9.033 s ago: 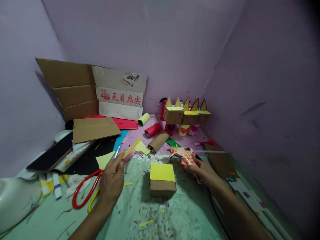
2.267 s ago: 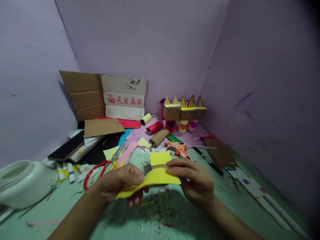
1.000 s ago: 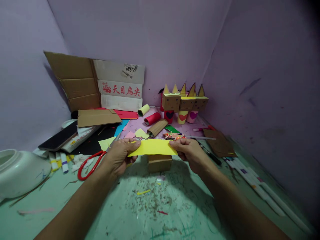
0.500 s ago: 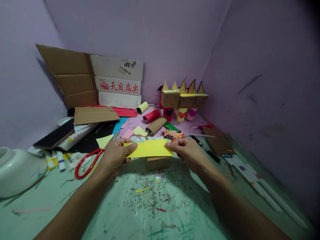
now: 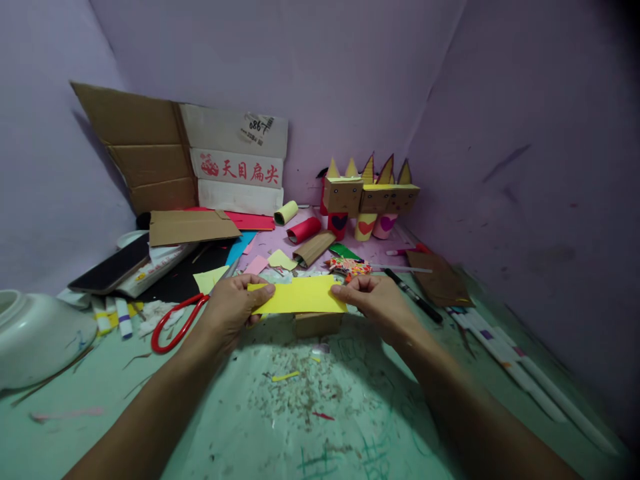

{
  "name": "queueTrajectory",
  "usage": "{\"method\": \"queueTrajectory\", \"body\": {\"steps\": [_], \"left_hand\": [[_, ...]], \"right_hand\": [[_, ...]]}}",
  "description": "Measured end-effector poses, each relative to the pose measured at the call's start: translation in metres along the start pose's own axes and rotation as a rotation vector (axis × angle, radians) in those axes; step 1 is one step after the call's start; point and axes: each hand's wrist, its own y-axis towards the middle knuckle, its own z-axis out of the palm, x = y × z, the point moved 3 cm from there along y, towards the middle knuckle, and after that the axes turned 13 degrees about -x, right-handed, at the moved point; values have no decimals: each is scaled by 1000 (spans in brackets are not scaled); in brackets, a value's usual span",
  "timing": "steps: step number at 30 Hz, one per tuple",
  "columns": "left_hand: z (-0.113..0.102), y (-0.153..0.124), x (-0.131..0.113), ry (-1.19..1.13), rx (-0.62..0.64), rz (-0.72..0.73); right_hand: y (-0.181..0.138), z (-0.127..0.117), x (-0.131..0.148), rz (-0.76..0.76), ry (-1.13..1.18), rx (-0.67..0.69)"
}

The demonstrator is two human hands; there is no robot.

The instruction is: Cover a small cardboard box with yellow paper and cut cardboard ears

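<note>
A strip of yellow paper [image 5: 300, 297] is stretched level between my two hands. My left hand [image 5: 235, 307] pinches its left end, thumb on top. At the other end, the thumb and fingers of my right hand [image 5: 373, 300] pinch the right corner. Just below the strip stands a small brown cardboard box [image 5: 318, 325], its upper part hidden by the paper; whether they touch I cannot tell. Red-handled scissors [image 5: 173, 333] lie left of my left hand, their blades mostly hidden.
Cardboard figures [image 5: 370, 197] with pointed ears stand at the back. Paper rolls [image 5: 304, 230] lie before them. A flattened carton [image 5: 235, 160] leans on the wall. A white bowl [image 5: 45, 340] is at left, a black marker [image 5: 413, 297] and white pens [image 5: 510, 360] at right.
Both hands keep their pinch on the yellow paper, which stays almost in place. The view has shifted very slightly; nothing else has visibly moved.
</note>
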Motion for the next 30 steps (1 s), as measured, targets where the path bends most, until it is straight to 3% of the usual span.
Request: {"method": "queueTrajectory", "body": {"steps": [14,30], "left_hand": [[-1,-2,3,-19,18,-5],[-7,-1,4,119,6,-10]], "right_hand": [[-2,1,1,-11,13,0],[-4,1,1,-23,-16,-7]]}}
